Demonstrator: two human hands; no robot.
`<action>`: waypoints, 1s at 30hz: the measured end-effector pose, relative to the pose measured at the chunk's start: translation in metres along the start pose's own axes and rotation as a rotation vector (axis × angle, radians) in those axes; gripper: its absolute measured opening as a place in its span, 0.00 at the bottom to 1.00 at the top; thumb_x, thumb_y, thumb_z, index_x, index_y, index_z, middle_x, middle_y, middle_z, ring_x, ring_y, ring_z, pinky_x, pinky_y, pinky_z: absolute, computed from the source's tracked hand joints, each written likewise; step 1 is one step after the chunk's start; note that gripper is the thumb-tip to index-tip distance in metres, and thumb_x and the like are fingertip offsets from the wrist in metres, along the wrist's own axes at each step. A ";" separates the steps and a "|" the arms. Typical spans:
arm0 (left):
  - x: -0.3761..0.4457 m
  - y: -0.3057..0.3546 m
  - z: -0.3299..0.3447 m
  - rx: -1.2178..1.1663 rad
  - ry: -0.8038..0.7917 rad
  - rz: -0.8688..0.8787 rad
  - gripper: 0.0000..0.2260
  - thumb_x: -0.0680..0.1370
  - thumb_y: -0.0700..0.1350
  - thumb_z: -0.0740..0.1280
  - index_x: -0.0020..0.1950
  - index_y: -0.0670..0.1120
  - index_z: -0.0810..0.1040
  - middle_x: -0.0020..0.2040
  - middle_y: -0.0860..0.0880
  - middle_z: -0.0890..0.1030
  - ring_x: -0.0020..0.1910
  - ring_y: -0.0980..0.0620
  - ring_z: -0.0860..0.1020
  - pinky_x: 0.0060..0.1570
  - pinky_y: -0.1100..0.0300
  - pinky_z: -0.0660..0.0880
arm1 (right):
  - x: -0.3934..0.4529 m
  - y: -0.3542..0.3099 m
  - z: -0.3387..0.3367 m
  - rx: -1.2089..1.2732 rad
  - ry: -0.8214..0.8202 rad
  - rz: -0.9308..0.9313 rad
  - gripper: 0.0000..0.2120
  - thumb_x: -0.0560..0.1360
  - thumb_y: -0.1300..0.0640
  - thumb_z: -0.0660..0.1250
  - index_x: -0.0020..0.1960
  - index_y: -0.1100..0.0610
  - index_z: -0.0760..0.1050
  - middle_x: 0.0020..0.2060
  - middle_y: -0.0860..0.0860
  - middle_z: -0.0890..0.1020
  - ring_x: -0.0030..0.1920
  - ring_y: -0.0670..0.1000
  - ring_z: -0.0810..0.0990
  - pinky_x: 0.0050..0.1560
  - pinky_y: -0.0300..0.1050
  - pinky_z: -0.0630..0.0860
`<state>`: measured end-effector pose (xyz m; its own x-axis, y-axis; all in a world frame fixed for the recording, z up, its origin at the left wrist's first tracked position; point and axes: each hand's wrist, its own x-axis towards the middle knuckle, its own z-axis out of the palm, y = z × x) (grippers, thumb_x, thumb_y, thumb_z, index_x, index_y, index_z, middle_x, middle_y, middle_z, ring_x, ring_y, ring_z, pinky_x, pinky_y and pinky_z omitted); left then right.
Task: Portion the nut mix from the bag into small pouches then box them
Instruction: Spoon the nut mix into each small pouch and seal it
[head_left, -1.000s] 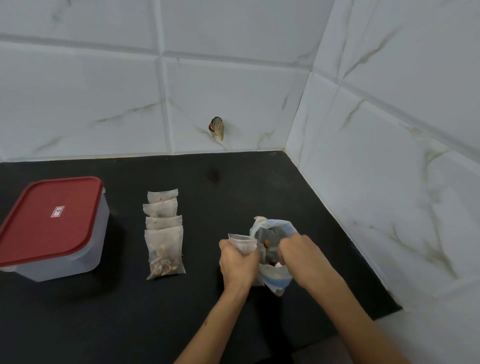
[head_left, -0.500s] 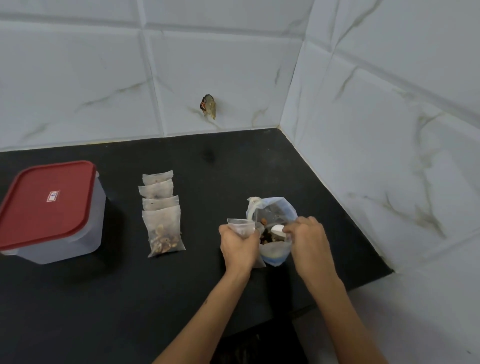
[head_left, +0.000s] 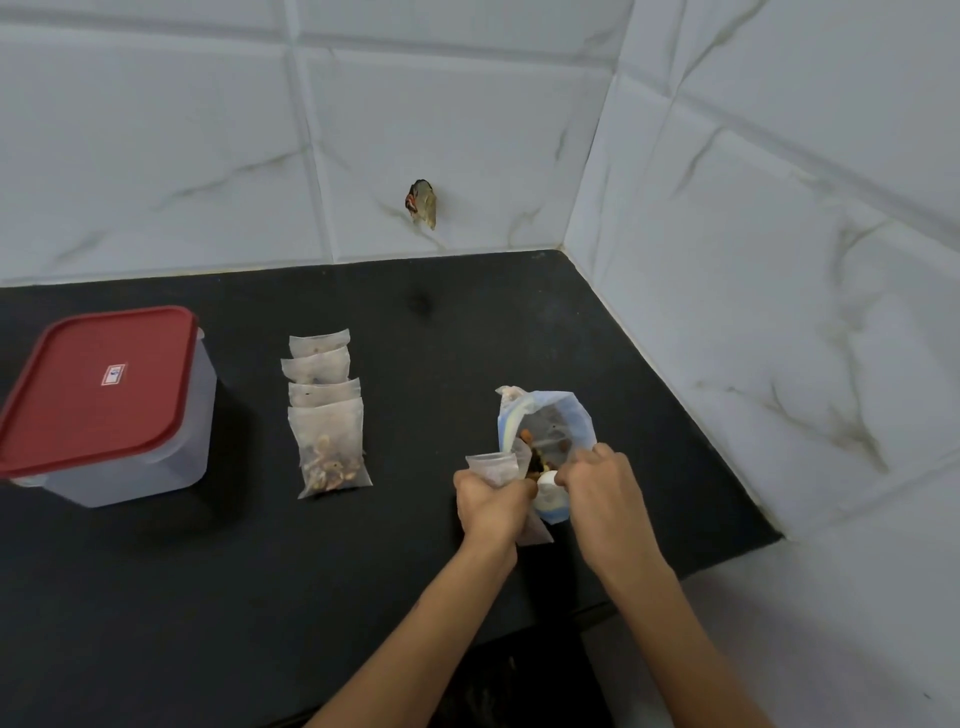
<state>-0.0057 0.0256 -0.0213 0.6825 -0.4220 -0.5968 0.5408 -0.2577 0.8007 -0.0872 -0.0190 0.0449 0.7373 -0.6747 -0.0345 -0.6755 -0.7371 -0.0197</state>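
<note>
An open clear bag of nut mix (head_left: 550, 421) stands on the black counter, right of centre. My left hand (head_left: 491, 504) grips a small translucent pouch (head_left: 491, 467) upright, its mouth beside the bag. My right hand (head_left: 602, 493) is closed on a small white scoop (head_left: 546, 480) at the bag's near side. Several filled pouches (head_left: 327, 410) lie overlapping in a row to the left. A clear plastic box with a red lid (head_left: 104, 400) sits shut at far left.
The black counter (head_left: 415, 571) meets white marble-look tiled walls at the back and right. A small hole with wires (head_left: 422, 203) shows in the back wall. The counter's front edge runs under my forearms.
My right hand has drawn slightly toward the bag's near edge, and the white scoop shows between my hands. The camera view has shifted a little.
</note>
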 end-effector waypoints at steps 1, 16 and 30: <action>0.000 -0.001 0.000 -0.009 0.000 -0.003 0.21 0.67 0.34 0.72 0.57 0.40 0.70 0.50 0.42 0.78 0.47 0.46 0.80 0.38 0.56 0.76 | 0.001 -0.001 0.004 -0.015 0.063 -0.007 0.09 0.69 0.56 0.74 0.47 0.56 0.81 0.45 0.50 0.80 0.50 0.50 0.76 0.48 0.41 0.71; -0.009 -0.005 0.000 -0.109 -0.014 0.006 0.26 0.64 0.44 0.78 0.57 0.41 0.72 0.50 0.42 0.81 0.48 0.47 0.82 0.46 0.51 0.81 | -0.002 0.022 0.021 0.515 0.331 0.262 0.10 0.73 0.67 0.68 0.52 0.59 0.82 0.46 0.53 0.82 0.47 0.50 0.78 0.46 0.41 0.73; 0.002 0.008 0.001 -0.223 -0.052 -0.043 0.17 0.68 0.32 0.70 0.57 0.37 0.75 0.51 0.37 0.82 0.49 0.42 0.82 0.43 0.53 0.80 | 0.046 0.022 0.025 0.417 0.031 0.281 0.08 0.76 0.63 0.66 0.51 0.57 0.82 0.48 0.52 0.83 0.48 0.50 0.81 0.48 0.41 0.78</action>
<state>-0.0010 0.0221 -0.0162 0.6332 -0.4605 -0.6221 0.6684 -0.0800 0.7395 -0.0689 -0.0655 0.0178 0.5219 -0.8504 -0.0661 -0.7907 -0.4533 -0.4116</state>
